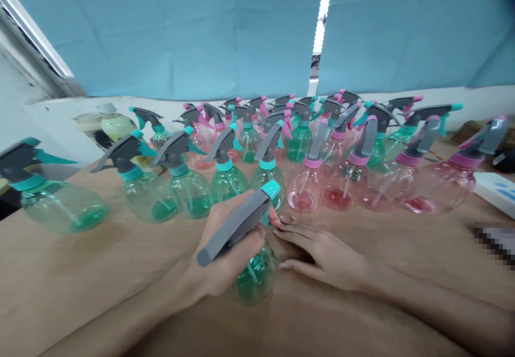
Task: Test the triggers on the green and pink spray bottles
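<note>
A green see-through spray bottle (255, 279) with a grey head and a teal nozzle stands close in front of me on the table. My left hand (225, 255) is wrapped round its neck and spray head, the grey lever lying across the back of the hand. Just right of the bottle, my right hand (322, 252) has its fingers stretched out, their tips near or against the bottle's side; contact is hard to make out. Behind my hands runs a row of spray bottles, green ones (228, 183) to the left and pink ones (306, 188) to the right.
More pink and green sprayers fill the table (120, 292) towards the back wall. A bottle of pale liquid (116, 124) stands at the back left. On the right lie a white box (497, 191) and a pixelated dark object (497, 242). A blue curtain (201, 35) hangs behind.
</note>
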A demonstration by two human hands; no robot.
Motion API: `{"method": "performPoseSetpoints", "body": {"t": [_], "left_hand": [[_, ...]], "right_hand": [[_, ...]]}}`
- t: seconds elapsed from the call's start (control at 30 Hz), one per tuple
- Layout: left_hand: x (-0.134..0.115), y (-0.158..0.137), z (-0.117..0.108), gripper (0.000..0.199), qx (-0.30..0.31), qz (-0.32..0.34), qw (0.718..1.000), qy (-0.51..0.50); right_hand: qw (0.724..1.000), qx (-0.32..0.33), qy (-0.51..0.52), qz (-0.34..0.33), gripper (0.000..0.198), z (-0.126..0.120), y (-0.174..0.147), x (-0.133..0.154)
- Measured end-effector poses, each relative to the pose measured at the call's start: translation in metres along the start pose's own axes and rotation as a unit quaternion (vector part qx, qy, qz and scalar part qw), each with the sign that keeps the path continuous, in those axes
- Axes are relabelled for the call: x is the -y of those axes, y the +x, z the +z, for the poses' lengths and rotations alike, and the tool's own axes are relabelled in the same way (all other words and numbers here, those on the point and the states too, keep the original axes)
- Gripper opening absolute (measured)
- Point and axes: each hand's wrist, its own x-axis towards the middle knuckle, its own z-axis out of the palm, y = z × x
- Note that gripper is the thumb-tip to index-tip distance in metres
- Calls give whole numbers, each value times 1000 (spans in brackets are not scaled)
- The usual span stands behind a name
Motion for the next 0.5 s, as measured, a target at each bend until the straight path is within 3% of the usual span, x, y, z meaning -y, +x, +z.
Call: {"method": "performPoseSetpoints", "body": {"t": [0.13, 0.3, 0.5], "left_hand": [[-4, 1, 0, 17, -5, 30, 1000, -4], [-7, 3, -1, 14, -3, 21, 1000, -5], [-12, 8, -1, 27, 14, -16, 1000, 22]], "right_hand": [[1000, -1, 7, -5, 63, 0, 0, -1], [1000, -6, 17, -6, 62, 0, 0, -1], [1000, 3, 4, -3, 63, 0, 0, 0]]}}
